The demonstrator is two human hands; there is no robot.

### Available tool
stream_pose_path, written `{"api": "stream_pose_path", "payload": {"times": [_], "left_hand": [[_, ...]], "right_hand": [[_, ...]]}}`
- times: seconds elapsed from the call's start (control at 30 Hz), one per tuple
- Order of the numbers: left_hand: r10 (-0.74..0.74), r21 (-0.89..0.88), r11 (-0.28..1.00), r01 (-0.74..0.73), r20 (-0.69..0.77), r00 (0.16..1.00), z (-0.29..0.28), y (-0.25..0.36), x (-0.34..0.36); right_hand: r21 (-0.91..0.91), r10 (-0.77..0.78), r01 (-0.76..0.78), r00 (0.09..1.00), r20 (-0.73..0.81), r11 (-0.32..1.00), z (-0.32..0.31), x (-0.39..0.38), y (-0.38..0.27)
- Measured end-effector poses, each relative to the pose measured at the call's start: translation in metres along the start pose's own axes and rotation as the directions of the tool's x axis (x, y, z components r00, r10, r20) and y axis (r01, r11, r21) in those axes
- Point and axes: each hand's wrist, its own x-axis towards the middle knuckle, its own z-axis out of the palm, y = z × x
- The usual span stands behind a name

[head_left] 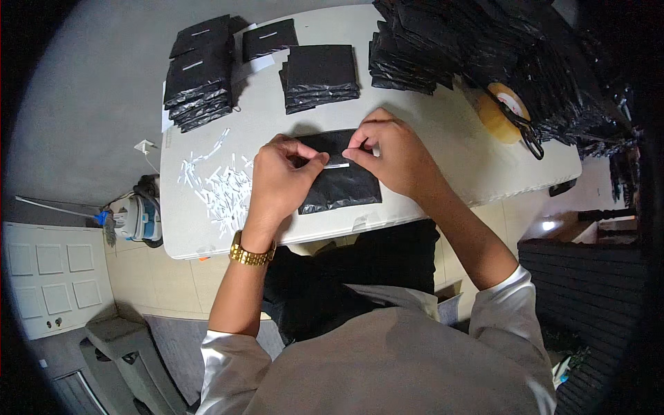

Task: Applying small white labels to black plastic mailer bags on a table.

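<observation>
"One black packet point(342, 192) under the left hand point(279, 171) and the right hand point(398, 153): which step is this?"

"Setting a white strip point(337, 166) across its face, I'd judge. The packet lies flat on the table point(477, 169), and the strip sits between the two grips, not far from level."

"How does each grip stand?"

"Left: thumb and forefinger drawn together at the strip's left end. Right: a similar pinch just above its right end. The fingertips hide the contact, so I can't fairly tell whether either has hold of the strip."

"And the next move?"

"It calls for a light touch, I think: straighten the strip, then press it down from the middle outward without creasing the thin, glossy wrapping."

"How far along is the lot?"

"Partway, by my guess. Beyond the left grip, a marked stack point(196, 81) shows strips on top. Straight ahead of both grips, a plain stack point(319, 68) shows none, and beyond the right grip there's a big heap point(443, 45). Loose strips point(229, 194) lie scattered just left of the left grip."
</observation>
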Motion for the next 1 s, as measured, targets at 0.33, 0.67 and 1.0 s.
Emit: {"api": "stream_pose_path", "payload": {"times": [0.33,0.67,1.0], "left_hand": [[-0.014,0.174,0.985,0.011,0.021,1.000,-0.003,0.006,0.000],[0.121,0.336,0.934,-0.124,0.030,0.992,0.003,-0.006,0.004],[0.185,0.417,0.893,-0.170,0.006,0.983,-0.020,-0.004,0.000]], "right_hand": [[-0.151,-0.013,0.015,1.000,0.016,0.988,0.008,0.001,0.005],[-0.259,0.029,-0.012,0.998,0.061,0.966,0.017,0.002,0.005],[-0.308,0.202,-0.154,0.971,0.130,0.939,-0.011,0.000,0.006]]}}
